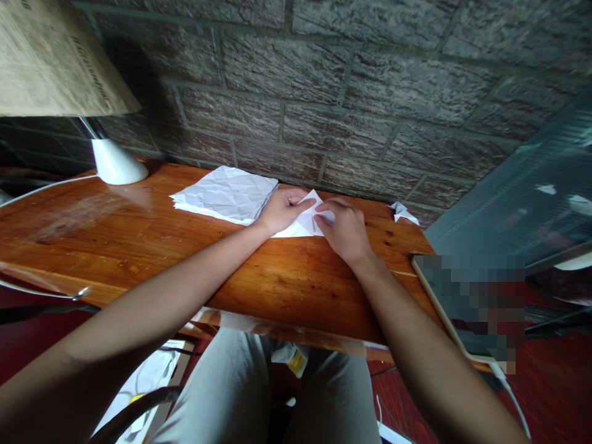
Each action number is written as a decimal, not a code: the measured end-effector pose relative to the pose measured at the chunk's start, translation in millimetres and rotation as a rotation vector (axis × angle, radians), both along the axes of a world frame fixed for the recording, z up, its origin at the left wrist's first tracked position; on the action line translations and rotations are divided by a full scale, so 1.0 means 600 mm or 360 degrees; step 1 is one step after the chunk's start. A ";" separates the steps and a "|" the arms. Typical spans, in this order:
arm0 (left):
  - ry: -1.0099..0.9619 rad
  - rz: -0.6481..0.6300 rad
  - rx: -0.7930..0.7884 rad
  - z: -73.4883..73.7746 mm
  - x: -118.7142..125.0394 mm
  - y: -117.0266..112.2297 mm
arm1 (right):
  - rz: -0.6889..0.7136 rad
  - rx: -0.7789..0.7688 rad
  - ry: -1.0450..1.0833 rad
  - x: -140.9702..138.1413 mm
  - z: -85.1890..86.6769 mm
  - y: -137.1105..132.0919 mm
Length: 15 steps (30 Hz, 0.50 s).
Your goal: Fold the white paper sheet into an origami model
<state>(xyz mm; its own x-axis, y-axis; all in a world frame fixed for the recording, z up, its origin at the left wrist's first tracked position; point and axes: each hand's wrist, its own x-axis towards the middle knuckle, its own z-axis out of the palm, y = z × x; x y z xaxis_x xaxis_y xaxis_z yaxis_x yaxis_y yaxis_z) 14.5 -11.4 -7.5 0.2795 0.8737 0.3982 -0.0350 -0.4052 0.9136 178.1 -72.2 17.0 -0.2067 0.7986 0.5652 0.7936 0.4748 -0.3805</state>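
A small piece of folded white paper lies on the wooden desk between my hands, one pointed corner raised. My left hand grips its left part, the thumb laid across the top and a ring on one finger. From the other side, my right hand pinches the paper's right edge between thumb and fingers. Left of my left hand is a stack of creased white paper sheets. A folded white paper shape sits apart near the desk's right end.
A lamp with a white base and printed shade stands at the desk's left. A tablet-like device, partly blurred out, rests at the right edge with a cable. Behind the desk rises a stone-block wall; glass panelling is at right.
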 end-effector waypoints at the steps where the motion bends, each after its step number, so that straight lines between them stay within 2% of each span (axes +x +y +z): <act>1: -0.0012 -0.0005 0.0008 0.000 0.000 0.001 | -0.0004 0.0006 0.0024 0.001 0.001 0.000; 5: -0.0054 -0.0016 0.0013 -0.001 -0.002 0.006 | -0.0041 0.0012 0.0237 0.010 0.006 -0.001; 10: -0.0078 -0.0064 -0.0025 0.000 -0.005 0.007 | -0.0001 -0.0100 0.0496 0.023 0.004 0.005; 15: -0.0105 -0.0028 -0.0026 0.000 -0.005 0.007 | 0.0047 -0.0082 0.0486 0.022 0.002 0.006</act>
<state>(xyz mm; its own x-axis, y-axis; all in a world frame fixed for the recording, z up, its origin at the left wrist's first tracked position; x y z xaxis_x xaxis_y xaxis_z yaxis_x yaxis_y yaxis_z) 11.6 -7.3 -7.6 0.2683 0.8756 0.4017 -0.1021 -0.3888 0.9157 191.4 -68.6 18.4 -0.0569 0.8241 0.5636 0.6250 0.4697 -0.6236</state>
